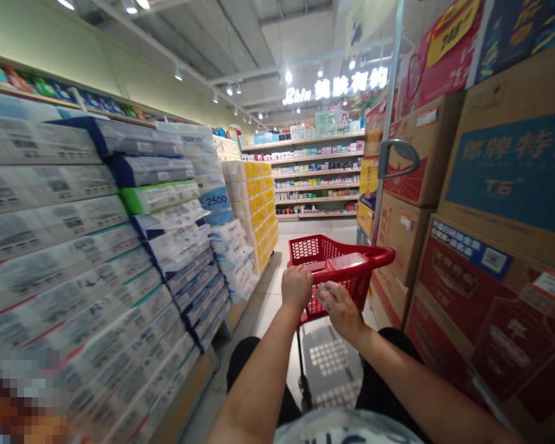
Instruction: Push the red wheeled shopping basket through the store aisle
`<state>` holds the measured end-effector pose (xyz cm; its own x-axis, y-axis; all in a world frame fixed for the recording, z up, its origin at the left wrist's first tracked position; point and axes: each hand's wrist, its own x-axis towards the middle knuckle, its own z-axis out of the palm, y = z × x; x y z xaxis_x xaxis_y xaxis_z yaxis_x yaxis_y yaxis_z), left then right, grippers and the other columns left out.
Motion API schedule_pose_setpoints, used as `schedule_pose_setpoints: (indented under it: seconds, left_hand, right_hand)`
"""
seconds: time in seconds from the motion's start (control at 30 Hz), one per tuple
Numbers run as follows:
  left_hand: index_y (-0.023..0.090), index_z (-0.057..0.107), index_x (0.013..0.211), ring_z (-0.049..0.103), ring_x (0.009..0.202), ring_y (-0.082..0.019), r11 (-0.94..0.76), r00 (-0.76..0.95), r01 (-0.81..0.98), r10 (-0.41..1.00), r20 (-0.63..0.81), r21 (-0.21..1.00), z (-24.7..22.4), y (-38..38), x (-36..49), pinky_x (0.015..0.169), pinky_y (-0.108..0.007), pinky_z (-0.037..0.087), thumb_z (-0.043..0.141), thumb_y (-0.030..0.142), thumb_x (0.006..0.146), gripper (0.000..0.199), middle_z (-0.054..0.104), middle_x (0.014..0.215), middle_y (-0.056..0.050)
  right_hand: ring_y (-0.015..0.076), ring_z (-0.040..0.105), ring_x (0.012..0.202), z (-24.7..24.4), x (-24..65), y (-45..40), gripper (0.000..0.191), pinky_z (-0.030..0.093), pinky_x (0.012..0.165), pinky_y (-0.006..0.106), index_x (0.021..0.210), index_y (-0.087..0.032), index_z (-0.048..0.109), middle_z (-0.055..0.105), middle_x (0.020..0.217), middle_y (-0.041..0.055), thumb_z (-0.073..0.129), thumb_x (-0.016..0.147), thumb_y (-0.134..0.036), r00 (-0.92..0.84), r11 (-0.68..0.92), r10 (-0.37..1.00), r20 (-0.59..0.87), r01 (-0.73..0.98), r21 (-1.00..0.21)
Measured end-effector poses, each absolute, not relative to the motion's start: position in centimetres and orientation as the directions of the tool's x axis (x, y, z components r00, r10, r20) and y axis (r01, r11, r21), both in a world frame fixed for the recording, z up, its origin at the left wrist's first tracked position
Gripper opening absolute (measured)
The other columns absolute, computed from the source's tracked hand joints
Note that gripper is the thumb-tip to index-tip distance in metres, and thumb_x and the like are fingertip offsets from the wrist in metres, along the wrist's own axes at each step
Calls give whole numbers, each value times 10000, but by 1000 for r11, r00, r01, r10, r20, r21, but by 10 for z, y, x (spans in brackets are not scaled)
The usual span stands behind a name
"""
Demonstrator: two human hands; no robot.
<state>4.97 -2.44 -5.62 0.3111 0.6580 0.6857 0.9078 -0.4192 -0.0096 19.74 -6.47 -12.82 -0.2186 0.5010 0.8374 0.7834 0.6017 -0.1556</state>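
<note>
A red shopping cart (374,254) stands in front of my body, its basket pointing down the aisle. My left hand (296,287) is wrapped round the left part of the cart's rear bar. Just to the right, my right hand (335,303) is at the near side of the cart, its fingers curled; a small pale thing seems to be at its fingertips, too blurred to make out. The bar's right part is bare of hands.
Stacks of packaged tissue (50,203) line the left side, with yellow packs (261,213) farther on. Large cartons (504,166) and a metal post with a grey handle (400,158) stand close on the right. Stocked shelves (319,169) cross the far end.
</note>
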Motion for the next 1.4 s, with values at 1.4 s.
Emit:
schedule_pose_setpoints:
  seconds: [1.4]
  left_hand:
    - [195,601,721,562,842,-195,-461,298,887,573,764,-1,-62,-21,48,1033,-410,313,389,174,932,301,658,778,-42]
  right_hand:
    - [205,603,1104,-144,192,-7,417,486,945,318,1260,-245,589,657,1191,83,451,899,-88,-363,483,782,506,866,-126]
